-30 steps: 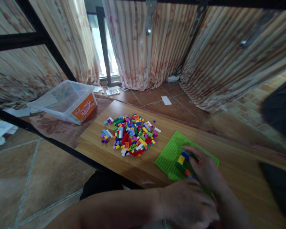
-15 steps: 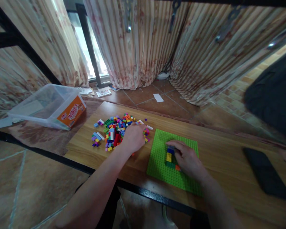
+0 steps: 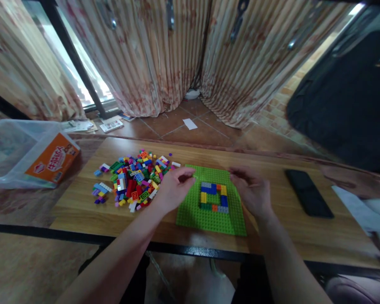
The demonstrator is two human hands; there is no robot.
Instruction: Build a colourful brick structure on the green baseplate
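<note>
A green baseplate [image 3: 190,217] lies on the table, bearing a low, roughly square ring of blue, yellow, grey, green and orange toy bricks [image 3: 213,197]. My left hand [image 3: 176,188] hovers at the plate's left edge. Its thumb and forefinger point right, slightly apart, and I make out nothing between them. Over the plate's right edge is my right hand [image 3: 251,190], fingers curled in toward the thumb. What its fingertips hold, if anything, is too blurred to see. Left of my left hand spreads a pile of loose coloured bricks [image 3: 131,185].
A black phone [image 3: 308,192] lies on the wooden table [image 3: 272,240] to the right, with white paper [image 3: 351,202] beyond it. A clear plastic bin [image 3: 6,181] with an orange label stands at the left. Curtains [image 3: 139,63] hang behind, and a dark bag-like shape [image 3: 342,97] is at the right.
My left hand has come out of the brick pile, rightward to the plate. My right hand has lifted off the brick ring to the right, uncovering it. The view has turned right.
</note>
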